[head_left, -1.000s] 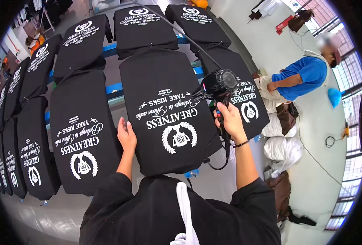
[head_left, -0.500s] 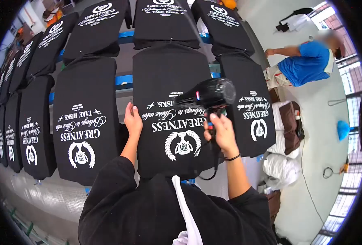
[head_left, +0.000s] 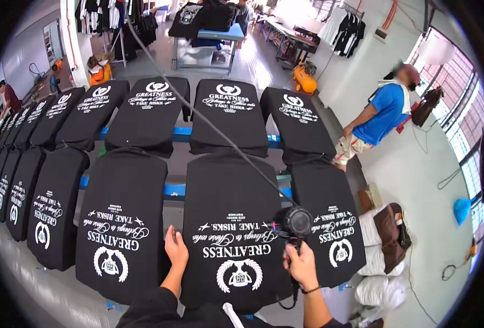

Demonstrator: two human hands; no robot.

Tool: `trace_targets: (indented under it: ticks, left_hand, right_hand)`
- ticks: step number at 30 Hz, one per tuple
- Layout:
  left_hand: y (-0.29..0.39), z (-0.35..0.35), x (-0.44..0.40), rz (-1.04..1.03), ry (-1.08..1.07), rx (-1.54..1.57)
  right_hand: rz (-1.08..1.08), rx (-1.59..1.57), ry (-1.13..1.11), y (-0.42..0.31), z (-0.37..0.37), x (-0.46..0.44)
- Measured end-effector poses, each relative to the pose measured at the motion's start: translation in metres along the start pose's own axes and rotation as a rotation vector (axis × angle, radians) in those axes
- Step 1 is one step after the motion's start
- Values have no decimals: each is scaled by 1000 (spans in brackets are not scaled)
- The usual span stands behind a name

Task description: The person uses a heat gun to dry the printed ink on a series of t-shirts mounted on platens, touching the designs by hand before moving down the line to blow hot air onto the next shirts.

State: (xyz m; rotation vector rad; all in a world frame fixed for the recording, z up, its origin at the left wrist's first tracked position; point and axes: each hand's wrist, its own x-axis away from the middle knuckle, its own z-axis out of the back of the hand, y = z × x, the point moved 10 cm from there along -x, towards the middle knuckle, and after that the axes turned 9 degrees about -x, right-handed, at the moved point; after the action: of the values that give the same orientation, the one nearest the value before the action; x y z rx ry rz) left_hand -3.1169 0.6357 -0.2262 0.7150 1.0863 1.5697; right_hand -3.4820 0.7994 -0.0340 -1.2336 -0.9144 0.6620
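Note:
My right hand (head_left: 303, 265) is wrapped round the handle of a black hair dryer (head_left: 295, 221), held above the right edge of a black printed T-shirt (head_left: 228, 183). The white print (head_left: 238, 274) on that shirt has a trophy with a wreath and lettering that reads upside down from my side. My left hand (head_left: 176, 249) has its fingers stretched out at the left edge of the same shirt; whether it touches the fabric I cannot tell. A second printed T-shirt (head_left: 123, 180) lies to the left, and a third (head_left: 321, 191) to the right.
Two long rows of black shirts on boards run left, with a blue rail (head_left: 175, 189) between boards. A dark cord (head_left: 209, 121) crosses above the shirts. A person in a blue shirt (head_left: 383, 117) stands at right, beyond white bundles (head_left: 380, 291). An orange compressor (head_left: 304, 80) stands behind.
My view has tilted up, showing more of the room. The hair dryer has swung from pointing left across the print to the shirt's right side. My left hand stays by the left edge.

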Motion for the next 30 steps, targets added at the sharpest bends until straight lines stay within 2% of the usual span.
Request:
trace_targets:
  ticks: [3, 5, 7, 13, 16, 17, 19, 21, 23, 27, 30]
  left_hand:
    - [14, 9, 9, -87, 13, -131]
    - [11, 12, 18, -93, 9, -102]
    - [8, 19, 34, -53, -44, -82]
    - [-9, 35, 99, -6, -159, -97]
    - [-18, 34, 112, 49, -189, -120]
    - [-17, 34, 110, -11, -151, -118]
    - [-8, 41, 116, -54, -141, -130]
    - [-7, 44, 121, -89, -144, -160]
    - [-11, 45, 120, -9, -151, -128]
    - [-14, 42, 118, 8, -171, -142]
    - [-10, 42, 116, 18, -193, -162]
  right_hand:
    - [40, 134, 138, -8, 31, 2]
    - [18, 81, 132, -2, 37, 2]
    - [-91, -115, 101, 13, 33, 4]
    - [-177, -280, -256, 14, -56, 1]
    - [-201, -331, -347, 8, -99, -6]
    - [-196, -329, -371, 7, -109, -9]
    - [-151, -204, -305, 18, -112, -28]
    - [-48, -133, -240, -1, -113, -36]
    - [-10, -36, -189, -4, -106, -47]
    - [-143, -206, -202, -2, -101, -55]
    - [-107, -152, -211, 1, -100, -57]
